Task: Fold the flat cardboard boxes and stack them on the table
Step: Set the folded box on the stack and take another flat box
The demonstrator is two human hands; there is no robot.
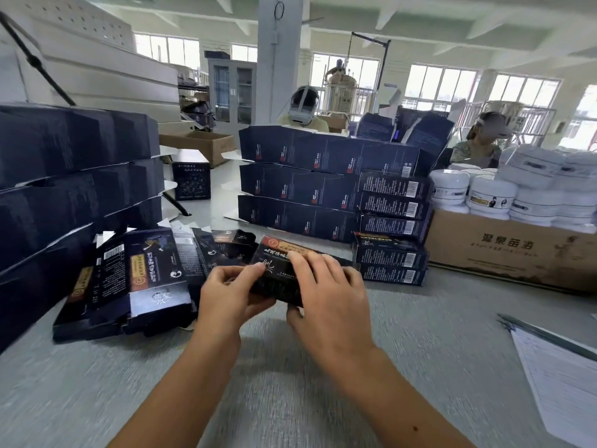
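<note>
Both hands hold one dark printed cardboard box [277, 258] above the grey table [290, 367]. My left hand [229, 294] grips its left end, thumb on top. My right hand [326, 292] curls over its right side, fingers across the top face and thumb underneath. A loose pile of flat dark boxes [135, 279] lies fanned out just left of my hands. A stack of folded boxes [392, 226] with barcodes facing me stands to the right behind my hands.
Tall rows of dark boxes stand at the left [71, 176] and centre back [307, 179]. A brown carton [510, 250] topped with white jars [491, 194] sits at right. A clipboard with paper [562, 373] lies at the right edge. Two people sit across the table.
</note>
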